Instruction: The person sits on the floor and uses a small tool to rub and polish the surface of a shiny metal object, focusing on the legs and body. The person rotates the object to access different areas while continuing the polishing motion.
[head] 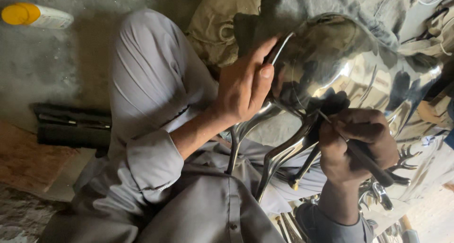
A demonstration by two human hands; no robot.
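A large shiny metal animal figure (359,68) with thin legs and antlers rests across my lap. My left hand (243,84) grips the figure's polished rounded end, thumb pressed on its surface. My right hand (354,146) is closed around a dark thin engraving tool (364,160), whose tip touches the metal near the leg joint (324,115). Both forearms wear grey sleeves.
A white bottle with a yellow cap (35,15) lies on the concrete floor at the top left. Dark bars or tools (71,127) lie at the left. Crumpled cloth (227,20) sits behind the figure. More metal antler parts (378,195) lie at the lower right.
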